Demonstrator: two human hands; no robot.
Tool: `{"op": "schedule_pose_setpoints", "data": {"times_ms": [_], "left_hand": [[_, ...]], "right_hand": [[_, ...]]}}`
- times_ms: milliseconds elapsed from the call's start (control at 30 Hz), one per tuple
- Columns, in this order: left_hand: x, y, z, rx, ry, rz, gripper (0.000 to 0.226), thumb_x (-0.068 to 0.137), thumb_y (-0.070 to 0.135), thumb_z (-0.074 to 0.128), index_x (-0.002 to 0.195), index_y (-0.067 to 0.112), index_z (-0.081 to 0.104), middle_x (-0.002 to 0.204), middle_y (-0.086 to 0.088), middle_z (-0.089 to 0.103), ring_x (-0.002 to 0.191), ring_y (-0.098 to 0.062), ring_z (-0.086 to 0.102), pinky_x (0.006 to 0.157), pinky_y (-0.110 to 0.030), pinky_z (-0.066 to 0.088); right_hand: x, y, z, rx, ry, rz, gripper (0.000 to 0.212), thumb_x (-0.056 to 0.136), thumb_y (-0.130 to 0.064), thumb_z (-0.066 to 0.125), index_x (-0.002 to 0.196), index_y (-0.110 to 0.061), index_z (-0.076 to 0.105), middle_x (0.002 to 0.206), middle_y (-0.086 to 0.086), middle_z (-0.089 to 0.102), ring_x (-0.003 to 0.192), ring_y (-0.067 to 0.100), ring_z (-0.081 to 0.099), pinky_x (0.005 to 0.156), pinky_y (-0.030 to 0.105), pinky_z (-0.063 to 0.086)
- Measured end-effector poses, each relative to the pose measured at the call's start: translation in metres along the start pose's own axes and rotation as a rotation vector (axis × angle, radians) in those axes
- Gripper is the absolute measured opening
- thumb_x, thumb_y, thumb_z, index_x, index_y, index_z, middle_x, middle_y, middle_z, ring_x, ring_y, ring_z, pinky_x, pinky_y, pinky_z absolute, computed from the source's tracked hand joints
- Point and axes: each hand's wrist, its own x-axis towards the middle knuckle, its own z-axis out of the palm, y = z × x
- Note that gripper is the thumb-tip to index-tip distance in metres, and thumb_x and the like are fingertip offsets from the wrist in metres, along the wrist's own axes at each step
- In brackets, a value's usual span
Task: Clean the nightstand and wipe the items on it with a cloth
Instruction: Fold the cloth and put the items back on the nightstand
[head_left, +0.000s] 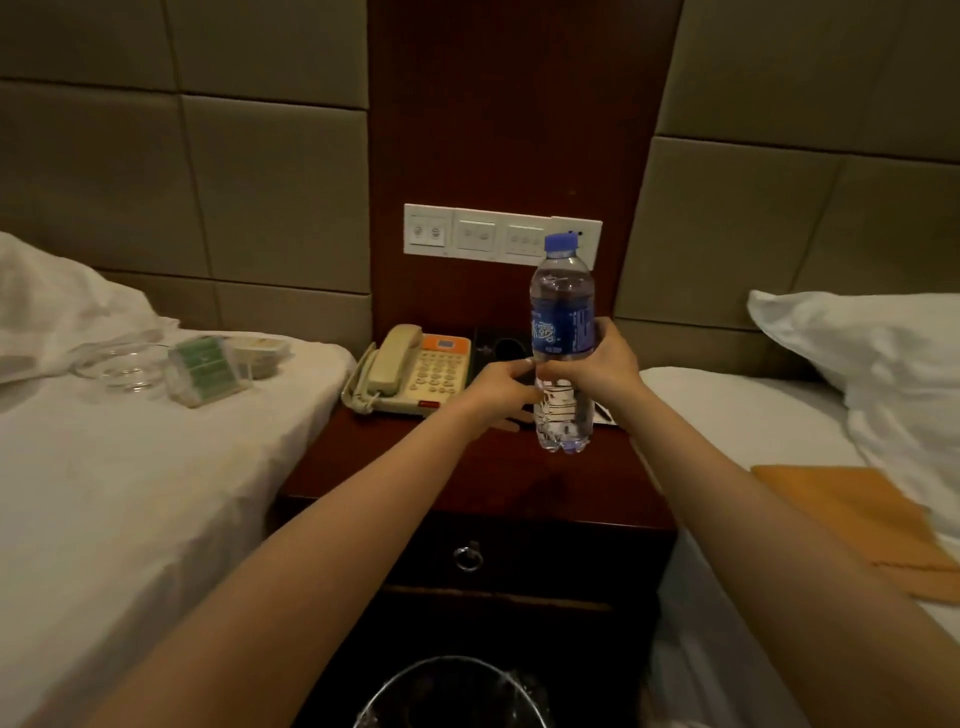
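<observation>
Gripping the upright water bottle (562, 312) at frame centre, my right hand (615, 364) wraps its label; my left hand (501, 387) pinches its middle.

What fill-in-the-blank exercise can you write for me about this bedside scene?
1. The left hand and the right hand grip a water bottle with a ____ cap.
2. The telephone stands on the ____ side of the nightstand.
3. The orange cloth lies on the right ____, not on the nightstand.
Missing words: blue; left; bed.
</observation>
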Motion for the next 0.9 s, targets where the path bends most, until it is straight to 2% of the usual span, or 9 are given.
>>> {"op": "schedule_pose_setpoints", "data": {"times_ms": [133, 300, 367, 567, 700, 800, 900], "left_hand": [[0.018, 0.01, 0.035, 0.008, -0.066, -0.009, 0.066, 0.093, -0.002, 0.047, 0.149, 0.02, 0.021, 0.139, -0.012, 0.049, 0.121, -0.027, 0.054, 0.102, -0.042, 0.039], [0.04, 0.013, 0.062, 0.025, -0.077, -0.021, 0.061, 0.094, 0.005, 0.046, 0.148, 0.027, 0.025, 0.133, -0.009, 0.054, 0.115, -0.022, 0.055, 0.1, -0.041, 0.04], [0.05, 0.011, 0.069, 0.025, -0.087, -0.036, 0.062, 0.094, 0.002, 0.043, 0.147, 0.029, 0.026, 0.133, -0.007, 0.054, 0.117, -0.022, 0.054, 0.099, -0.041, 0.04], [0.07, 0.001, 0.08, 0.022, -0.104, -0.062, 0.071, 0.088, -0.004, 0.045, 0.146, 0.032, 0.026, 0.134, -0.011, 0.052, 0.12, -0.025, 0.052, 0.087, -0.037, 0.042], [0.073, -0.003, 0.08, -0.004, -0.09, -0.072, 0.07, 0.089, -0.003, 0.049, 0.146, 0.031, 0.028, 0.135, -0.011, 0.051, 0.115, -0.022, 0.053, 0.097, -0.042, 0.041], [0.069, -0.004, 0.079, 0.032, -0.099, -0.068, 0.071, 0.088, -0.002, 0.05, 0.146, 0.032, 0.028, 0.139, -0.011, 0.047, 0.123, -0.025, 0.049, 0.099, -0.042, 0.041], [0.065, -0.001, 0.071, 0.053, -0.066, -0.035, 0.069, 0.088, -0.001, 0.049, 0.146, 0.033, 0.03, 0.136, -0.011, 0.048, 0.119, -0.025, 0.051, 0.09, -0.037, 0.044]], "right_hand": [[0.012, 0.03, -0.02, -0.019, 0.097, 0.028, 0.079, 0.065, -0.014, 0.083, 0.131, -0.011, 0.04, 0.128, 0.007, 0.057, 0.116, 0.025, 0.055, 0.091, 0.033, 0.043], [0.03, 0.061, -0.034, -0.015, 0.168, 0.091, 0.081, 0.064, -0.011, 0.084, 0.132, -0.009, 0.04, 0.129, 0.01, 0.057, 0.116, 0.029, 0.055, 0.095, 0.037, 0.044], [0.036, 0.072, -0.036, 0.004, 0.167, 0.107, 0.082, 0.063, -0.008, 0.084, 0.132, -0.009, 0.04, 0.129, 0.011, 0.057, 0.115, 0.029, 0.056, 0.091, 0.034, 0.045], [0.049, 0.09, -0.037, 0.058, 0.151, 0.146, 0.083, 0.066, -0.006, 0.081, 0.135, -0.01, 0.036, 0.132, 0.01, 0.054, 0.12, 0.028, 0.053, 0.098, 0.036, 0.042], [0.05, 0.089, -0.039, 0.015, 0.108, 0.153, 0.082, 0.069, -0.007, 0.079, 0.136, -0.01, 0.033, 0.134, 0.01, 0.052, 0.121, 0.028, 0.052, 0.098, 0.035, 0.041], [0.046, 0.088, -0.038, -0.005, 0.086, 0.195, 0.082, 0.07, -0.007, 0.078, 0.137, -0.009, 0.031, 0.136, 0.01, 0.05, 0.123, 0.028, 0.05, 0.098, 0.034, 0.041], [0.041, 0.087, -0.035, -0.018, 0.24, 0.146, 0.081, 0.066, -0.012, 0.08, 0.134, -0.009, 0.036, 0.132, 0.011, 0.051, 0.119, 0.026, 0.051, 0.097, 0.036, 0.042]]}}
